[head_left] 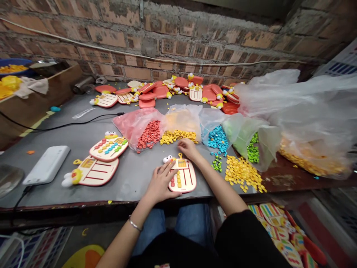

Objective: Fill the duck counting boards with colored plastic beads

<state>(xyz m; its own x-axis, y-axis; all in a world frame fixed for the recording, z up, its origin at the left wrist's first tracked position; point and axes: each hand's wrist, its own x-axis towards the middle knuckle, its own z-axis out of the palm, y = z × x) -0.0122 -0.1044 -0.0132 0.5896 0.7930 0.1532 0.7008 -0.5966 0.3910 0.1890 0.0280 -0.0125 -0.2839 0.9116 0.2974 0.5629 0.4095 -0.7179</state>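
A cream toy board [190,182] with a red rim, dark slots and a yellow duck-like head lies flat in front of me. Red and yellow button-like pieces sit in its left slots; the slots on the right look bare. My left hand [160,182] holds it at its left side, fingers across the face and thumb along the near edge. Just beyond the board, my right hand [188,147] is at the near edge of the yellow pieces [174,137], fingers bent together. Whatever is between those fingertips is too small to make out.
Bags spill red pieces [149,134], blue pieces [218,138] and green pieces [253,149]. Loose yellow pieces [242,173] lie right. Two stacked toy boards [97,173] and a white power bank [47,165] lie left. More boards [160,91] are heaped along the brick wall.
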